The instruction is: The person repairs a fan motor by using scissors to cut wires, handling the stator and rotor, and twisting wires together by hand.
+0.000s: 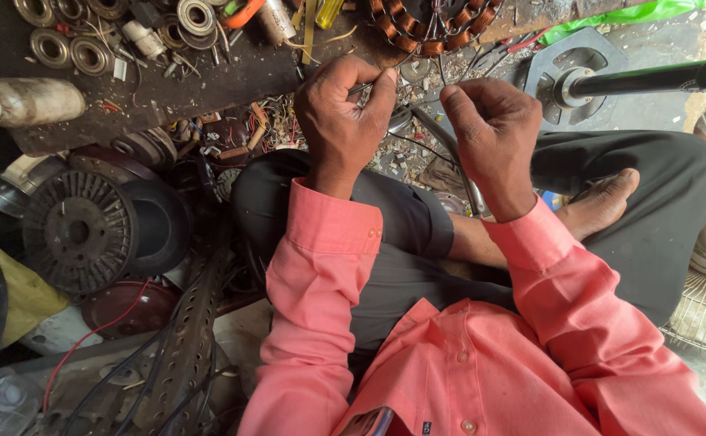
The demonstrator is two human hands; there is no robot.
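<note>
Nearest the camera is the salmon-pink shirt (466,363) of a person sitting cross-legged in dark trousers (401,242), a bare foot (603,202) at about 3 o'clock from the hands. Both sleeves rise toward 12 o'clock. The left hand (341,121) has thumb and forefinger pinched together on a thin wire (430,129), the other fingers curled in. The right hand (490,129) sits just beside it at 3 o'clock, fingers folded into a loose fist around the same wire and what looks like a slim metal tool running down past the wrist; the grip itself is hidden behind the knuckles. At 9 o'clock lies a ribbed round motor rotor (78,234) among scrap. Farther off, at 12 o'clock, a copper-wound stator (430,28) rests on the dark bench (208,77), with steel bearings (70,44) at 10 o'clock and a black pipe (652,78) at 2 o'clock
</note>
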